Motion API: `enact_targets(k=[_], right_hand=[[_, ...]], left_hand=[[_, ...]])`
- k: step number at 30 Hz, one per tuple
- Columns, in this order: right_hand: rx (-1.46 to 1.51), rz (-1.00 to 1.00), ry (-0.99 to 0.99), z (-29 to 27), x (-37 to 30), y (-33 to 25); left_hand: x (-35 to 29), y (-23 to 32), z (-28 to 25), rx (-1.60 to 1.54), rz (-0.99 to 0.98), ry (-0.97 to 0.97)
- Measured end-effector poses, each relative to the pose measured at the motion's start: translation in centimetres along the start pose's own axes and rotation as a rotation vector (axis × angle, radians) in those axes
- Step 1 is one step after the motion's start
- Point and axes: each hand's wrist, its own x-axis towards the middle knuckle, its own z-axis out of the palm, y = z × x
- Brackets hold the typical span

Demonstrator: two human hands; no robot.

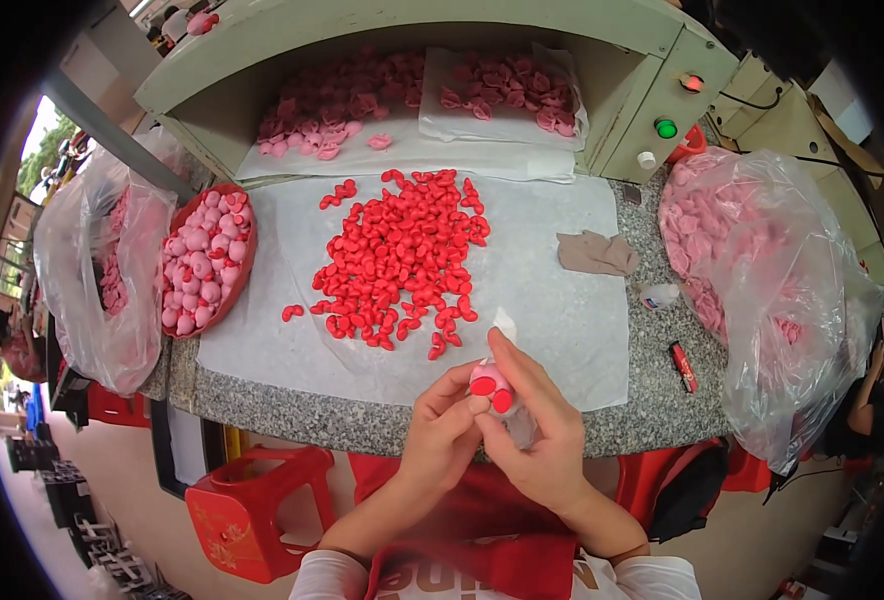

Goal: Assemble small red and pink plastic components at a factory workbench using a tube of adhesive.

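"Where's the ball (496,376) from my end?"
"Between my hands, over the front of the paper (572,350). My left hand (440,425) pinches it, thumb against fingers; my right hand (542,432) curls round the other side, but I can't tell if it clamps."
"How hard on the red ovals (483,386)?"
"Lightly, I'd judge: the ball looks soft. The red beans (397,250) heaped ahead look smooth, twin-lobed."

Pink ball (490,373), partly hidden by left hand (440,420) and right hand (542,425), underside obscured. Clear item (522,428) between the hands, mostly covered, kind indeterminable. Pink pieces (697,230), veiled by cloudy bag (824,300), count uncertain; white shirt (654,580), cut off by lower edge, lettering part-covered by red cloth (482,568).
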Motion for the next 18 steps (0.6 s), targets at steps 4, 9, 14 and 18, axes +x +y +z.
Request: enact_targets(k=[4,9,14,18], right_hand=[[0.010,0.037,-0.248,-2.0,0.8,0.7],[0.007,-0.101,-0.450,-2.3,1.0,0.8],[0.284,0.067,-0.358,-1.6,0.1,1.9],[0.340,0.127,-0.370,-1.6,0.0,1.9]], left_hand=[[0.1,1.8,-1.7,0.201,-0.144,-0.058],[0.4,3.2,-1.0,0.020,-0.267,-0.078],[0.4,3.3,-0.7,0.109,-0.260,-0.066],[0.2,3.5,-0.5,0.139,-0.269,-0.022]])
